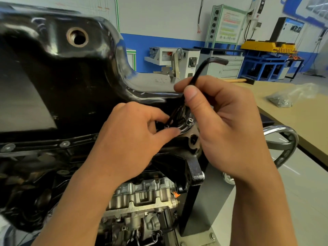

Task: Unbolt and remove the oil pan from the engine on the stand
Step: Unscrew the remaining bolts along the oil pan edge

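Observation:
The black oil pan fills the upper left, sitting on top of the upturned engine, with an open drain hole near its top. A black hex key stands tilted at the pan's right corner, its short arm pointing right. My right hand pinches the key's long shaft between thumb and fingers. My left hand pinches the key's lower end at the flange, where a bolt head shows just to the right. Two more flange bolts sit along the pan's left edge.
The engine stand's grey upright and chrome hand wheel are close on the right. Beyond them a tan workbench carries a plastic bag of small parts. Blue benches and cabinets line the far wall.

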`<state>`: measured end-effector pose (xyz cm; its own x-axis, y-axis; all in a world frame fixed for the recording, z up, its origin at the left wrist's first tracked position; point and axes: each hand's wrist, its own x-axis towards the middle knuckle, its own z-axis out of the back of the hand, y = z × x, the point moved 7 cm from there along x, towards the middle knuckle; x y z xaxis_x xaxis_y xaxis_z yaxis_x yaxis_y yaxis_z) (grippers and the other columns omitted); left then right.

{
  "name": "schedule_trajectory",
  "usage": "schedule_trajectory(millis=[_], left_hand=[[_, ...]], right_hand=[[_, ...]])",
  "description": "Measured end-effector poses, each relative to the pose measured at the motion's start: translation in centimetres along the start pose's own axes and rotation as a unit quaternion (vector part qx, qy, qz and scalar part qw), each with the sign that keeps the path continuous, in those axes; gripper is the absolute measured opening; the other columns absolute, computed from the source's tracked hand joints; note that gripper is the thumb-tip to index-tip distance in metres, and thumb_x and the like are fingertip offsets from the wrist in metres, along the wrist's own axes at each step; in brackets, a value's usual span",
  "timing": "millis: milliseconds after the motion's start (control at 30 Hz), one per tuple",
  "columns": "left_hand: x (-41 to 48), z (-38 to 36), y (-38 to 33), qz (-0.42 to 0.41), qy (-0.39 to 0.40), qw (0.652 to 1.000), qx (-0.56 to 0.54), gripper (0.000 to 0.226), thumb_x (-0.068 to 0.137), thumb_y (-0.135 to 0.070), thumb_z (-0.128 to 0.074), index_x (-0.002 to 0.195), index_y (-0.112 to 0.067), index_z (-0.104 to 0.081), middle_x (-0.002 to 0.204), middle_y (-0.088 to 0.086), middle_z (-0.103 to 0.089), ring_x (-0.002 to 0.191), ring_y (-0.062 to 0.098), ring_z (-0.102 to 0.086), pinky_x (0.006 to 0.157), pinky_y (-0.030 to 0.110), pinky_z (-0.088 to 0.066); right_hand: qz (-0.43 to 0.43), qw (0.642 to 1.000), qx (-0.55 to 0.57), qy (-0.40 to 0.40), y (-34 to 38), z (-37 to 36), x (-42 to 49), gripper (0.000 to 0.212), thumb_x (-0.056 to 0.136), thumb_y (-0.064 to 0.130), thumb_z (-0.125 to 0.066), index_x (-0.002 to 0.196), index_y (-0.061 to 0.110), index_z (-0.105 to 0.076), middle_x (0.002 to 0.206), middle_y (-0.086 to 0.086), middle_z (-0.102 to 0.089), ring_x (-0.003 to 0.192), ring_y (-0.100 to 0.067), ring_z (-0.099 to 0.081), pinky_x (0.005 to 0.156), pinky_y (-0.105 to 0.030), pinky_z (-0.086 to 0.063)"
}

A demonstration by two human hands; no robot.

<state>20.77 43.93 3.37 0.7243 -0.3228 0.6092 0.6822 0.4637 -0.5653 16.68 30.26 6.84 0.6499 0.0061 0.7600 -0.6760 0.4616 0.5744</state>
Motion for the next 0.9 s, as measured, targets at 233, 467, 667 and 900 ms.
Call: schedule_trajectory(millis=[233, 467, 667, 900], left_hand=[[-0.4, 0.0, -0.3, 0.006, -0.004, 0.998, 0.069, 0.005, 0.091, -0.035, -0.068, 0.092, -0.033, -0.073, 0.048, -0.005, -0.057, 0.047, 0.012, -0.056, 0.054, 0.025, -0.046], [-0.8, 0.1, -0.1, 0.033, -0.122, 0.991, 0.047, 0.021, 0.077, -0.043, -0.080, 0.069, -0.028, -0.068, 0.050, -0.014, -0.059, 0.045, 0.005, -0.053, 0.053, 0.024, -0.044], [-1.2, 0.0, -0.2, 0.031, -0.179, 0.982, 0.061, 0.025, 0.075, -0.045, -0.081, 0.066, -0.027, -0.066, 0.042, -0.013, -0.052, 0.045, 0.009, -0.056, 0.052, 0.034, -0.054], [-0.5, 0.0, -1.0, -0.045, -0.058, 0.991, -0.108, 0.010, 0.094, -0.028, -0.066, 0.100, -0.036, -0.067, 0.059, -0.010, -0.064, 0.047, 0.010, -0.058, 0.049, 0.021, -0.046]], right_hand=[[-0.014, 0.999, 0.046, 0.013, -0.7, 0.2, 0.0, 0.017, 0.103, 0.012, -0.052, 0.102, 0.010, -0.069, 0.065, 0.023, -0.058, 0.062, 0.001, -0.057, 0.058, -0.010, -0.040], [0.022, 0.994, 0.058, -0.086, 0.1, 0.7, -0.2, 0.006, 0.090, 0.013, -0.073, 0.084, 0.012, -0.075, 0.070, -0.013, -0.068, 0.067, -0.027, -0.062, 0.061, -0.029, -0.052], [-0.009, 0.990, 0.056, -0.127, -0.3, 1.0, -0.4, 0.007, 0.085, 0.015, -0.079, 0.081, 0.013, -0.074, 0.067, -0.007, -0.068, 0.060, -0.020, -0.062, 0.056, -0.017, -0.047], [0.022, 0.999, 0.025, -0.037, 0.9, -0.1, -0.1, 0.007, 0.093, 0.010, -0.070, 0.088, 0.009, -0.074, 0.075, -0.005, -0.068, 0.070, -0.011, -0.066, 0.061, -0.018, -0.050]])
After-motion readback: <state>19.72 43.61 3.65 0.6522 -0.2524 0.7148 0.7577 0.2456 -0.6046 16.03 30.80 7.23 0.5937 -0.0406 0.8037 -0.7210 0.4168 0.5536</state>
